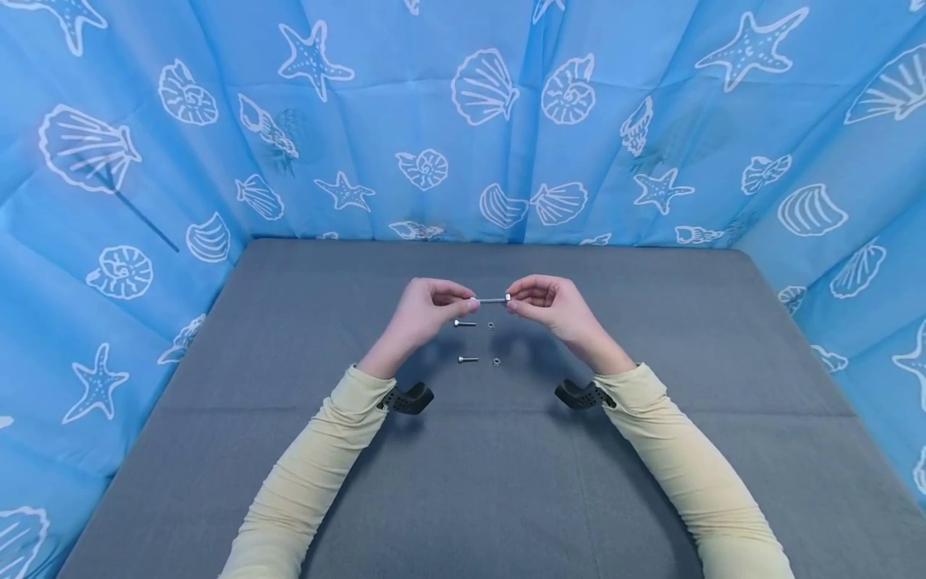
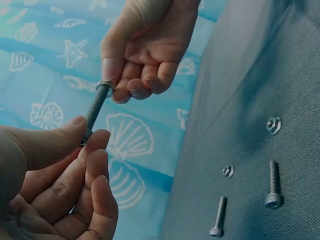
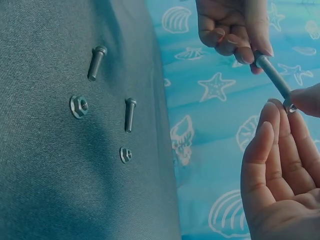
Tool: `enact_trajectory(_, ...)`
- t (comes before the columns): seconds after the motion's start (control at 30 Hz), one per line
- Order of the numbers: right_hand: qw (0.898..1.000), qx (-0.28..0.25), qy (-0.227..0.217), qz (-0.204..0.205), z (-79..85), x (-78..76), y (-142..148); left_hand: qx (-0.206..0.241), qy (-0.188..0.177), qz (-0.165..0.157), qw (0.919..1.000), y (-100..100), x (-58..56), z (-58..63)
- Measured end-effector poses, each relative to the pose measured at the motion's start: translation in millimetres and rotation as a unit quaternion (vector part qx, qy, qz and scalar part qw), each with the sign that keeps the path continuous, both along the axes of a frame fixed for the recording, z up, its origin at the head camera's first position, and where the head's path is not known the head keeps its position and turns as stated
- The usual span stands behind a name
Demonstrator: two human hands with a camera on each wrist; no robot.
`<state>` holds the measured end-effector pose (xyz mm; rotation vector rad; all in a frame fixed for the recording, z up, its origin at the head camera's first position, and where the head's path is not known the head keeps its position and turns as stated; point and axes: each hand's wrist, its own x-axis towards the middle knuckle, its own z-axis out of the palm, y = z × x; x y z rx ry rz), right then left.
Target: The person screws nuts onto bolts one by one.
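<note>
My left hand (image 1: 428, 310) pinches the head end of a long metal bolt (image 1: 493, 301) between thumb and fingers, above the table. At the bolt's other end, my right hand (image 1: 553, 305) pinches a small flanged nut (image 3: 289, 106) between thumb and fingertips. In the right wrist view the nut sits right at the bolt's tip, and the bolt's shank (image 2: 96, 109) spans the gap between the hands. The left fingers mostly cover the bolt's head.
On the grey table (image 1: 492, 482), below the hands, lie two more bolts, a farther one (image 1: 466, 324) and a nearer one (image 1: 469, 359). To their right rest two nuts, one farther (image 1: 490, 326), one nearer (image 1: 496, 362). A blue shell-patterned curtain (image 1: 434, 121) surrounds the table's back and sides.
</note>
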<state>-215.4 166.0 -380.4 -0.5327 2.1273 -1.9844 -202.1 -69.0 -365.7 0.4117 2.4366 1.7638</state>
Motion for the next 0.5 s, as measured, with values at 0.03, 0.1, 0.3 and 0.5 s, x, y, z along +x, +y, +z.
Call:
enact_trajectory(0.03, 1.000, 0.000, 0.001, 0.000, -0.4, 0.3, 0.0, 0.001, 0.000, 0.001, 1.0000, 0.7, 0.6, 0.0)
enact_trajectory(0.1, 1.000, -0.003, 0.002, 0.000, -0.2, 1.6, -0.2, 0.004, -0.001, 0.003, 1.0000, 2.1, 1.4, -0.3)
enact_trajectory(0.3, 1.000, -0.019, -0.001, -0.001, 3.0, 5.6, 0.6, 0.017, -0.002, 0.009, 0.9998, 4.5, 3.0, -1.9)
enact_trajectory(0.5, 1.000, -0.019, 0.020, 0.006, 3.0, 5.2, 2.2, 0.039, -0.009, 0.009, 0.9992, 4.0, 4.3, -2.7)
